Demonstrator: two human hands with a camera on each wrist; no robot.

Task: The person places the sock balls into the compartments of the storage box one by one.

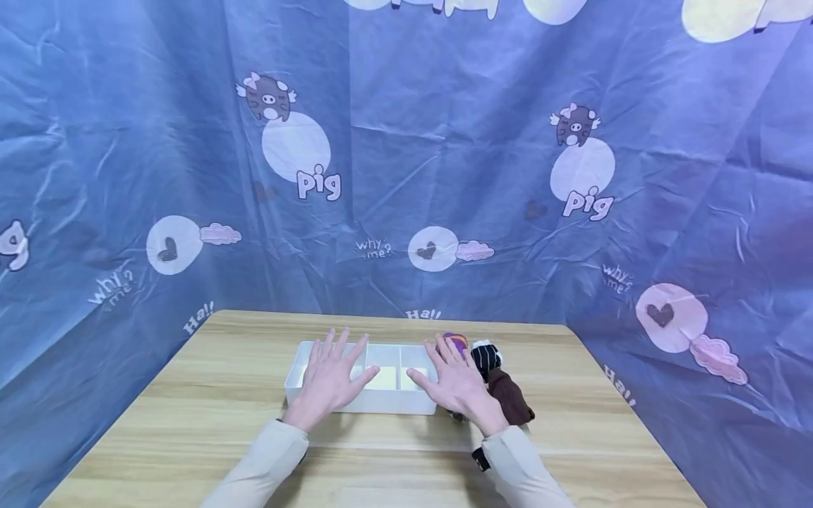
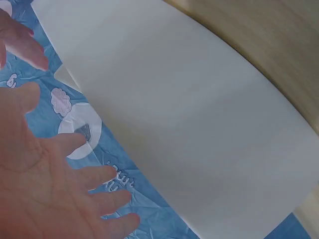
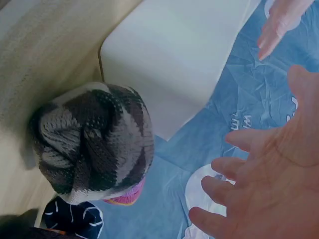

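Grip: both our hands spread flat, holding nothing; left hand (image 1: pixel 329 379) and right hand (image 1: pixel 456 381) hover above the white divided tray (image 1: pixel 293 377).
Place: tray mid-table, rolled socks (image 1: pixel 485 358) just beside its right end.
Risk: we judge a careless right hand could knock them away.
Count: one tray, three compartments; about four sock rolls.

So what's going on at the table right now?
A person holds both hands flat and spread above a white divided tray on the wooden table. The left hand hovers over the tray's left part, the right hand over its right end. Neither grips anything. Rolled socks lie just right of the tray, including a grey-striped knit roll.
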